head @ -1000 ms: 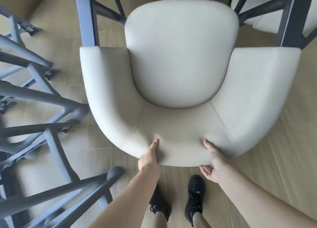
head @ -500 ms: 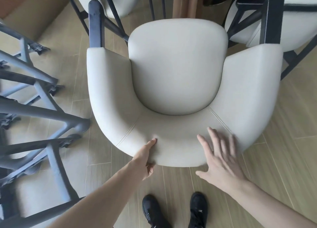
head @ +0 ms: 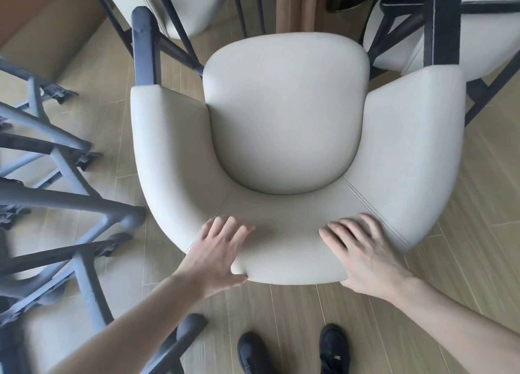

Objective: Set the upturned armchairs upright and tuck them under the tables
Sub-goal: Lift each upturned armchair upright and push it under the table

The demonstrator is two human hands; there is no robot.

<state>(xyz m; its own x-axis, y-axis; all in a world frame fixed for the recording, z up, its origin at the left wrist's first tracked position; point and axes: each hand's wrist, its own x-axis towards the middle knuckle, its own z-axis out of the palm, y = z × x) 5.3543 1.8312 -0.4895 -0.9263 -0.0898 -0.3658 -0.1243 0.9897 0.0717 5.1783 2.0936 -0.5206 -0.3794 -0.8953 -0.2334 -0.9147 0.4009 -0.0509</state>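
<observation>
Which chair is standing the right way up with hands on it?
The cream armchair in the middle: its seat faces up, and the left hand and right hand rest on its backrest. The chairs on the left have their dark legs sticking up.

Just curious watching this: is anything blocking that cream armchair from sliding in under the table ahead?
Nothing visible lies straight ahead of the armchair. Both hands rest on its backrest. Neighbouring cream chairs flank the gap closely, and the right one's dark frame sits against the armrest, so it may catch.

Pale wood-plank floor (head: 464, 193), black shoes (head: 334, 348) at bottom edge, tan curtain (head: 295, 5) at top
</observation>
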